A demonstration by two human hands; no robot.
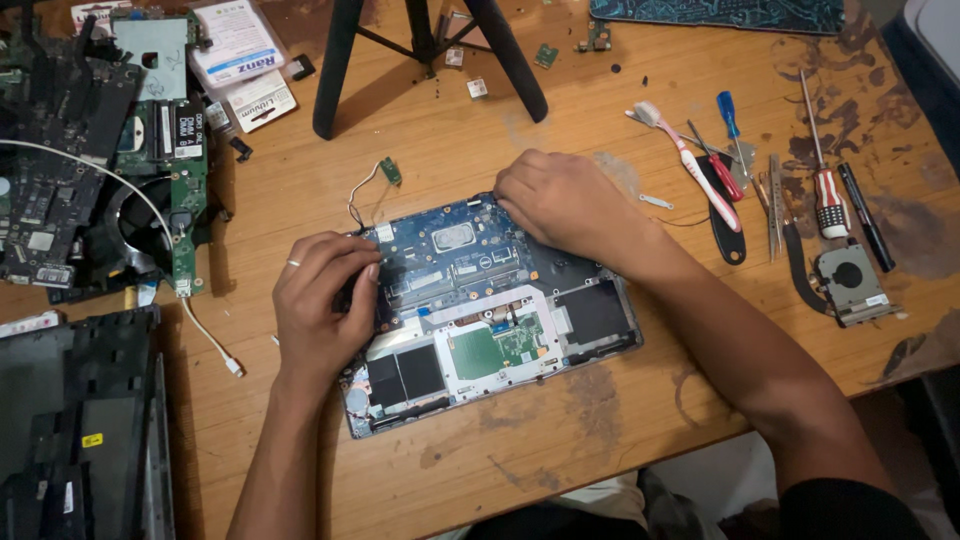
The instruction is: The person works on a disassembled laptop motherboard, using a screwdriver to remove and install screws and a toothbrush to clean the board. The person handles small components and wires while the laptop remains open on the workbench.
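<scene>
An opened laptop base (600,315) lies on the wooden table (520,440), its blue circuit board (455,250) exposed. My left hand (322,305) rests on the base's left edge, fingers curled and pressing at the board's left side. At the board's far right corner sits my right hand (562,205), fingers bent down onto the board. Whether either hand pinches a small part is hidden under the fingers. A little green board on thin wires (389,171) lies just beyond the laptop.
Dismantled boards and a fan (140,215) are piled at the left, a black laptop shell (80,420) at the lower left. Tripod legs (335,70) stand at the back. To the right lie a toothbrush (695,170), screwdrivers (822,190) and a small cooling fan (848,280).
</scene>
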